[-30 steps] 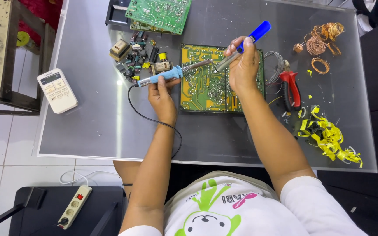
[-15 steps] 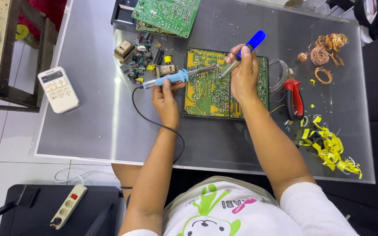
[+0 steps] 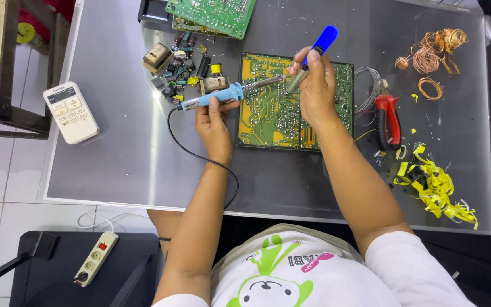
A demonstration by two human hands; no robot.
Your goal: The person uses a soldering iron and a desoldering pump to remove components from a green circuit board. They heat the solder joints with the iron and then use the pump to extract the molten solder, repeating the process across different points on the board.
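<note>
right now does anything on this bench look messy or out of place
Yes. Yellow strips lie scattered near the table's right front edge, loose components are heaped left of the circuit board, and tangled copper wire sits at the far right.

Bright, even overhead light, soft glare on the glass table [image 3: 115, 165], sharp focus.

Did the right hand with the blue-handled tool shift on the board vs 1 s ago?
No clear move. The right hand keeps the blue-handled tool over the upper middle of the circuit board, by the soldering iron tip, as before.
</note>
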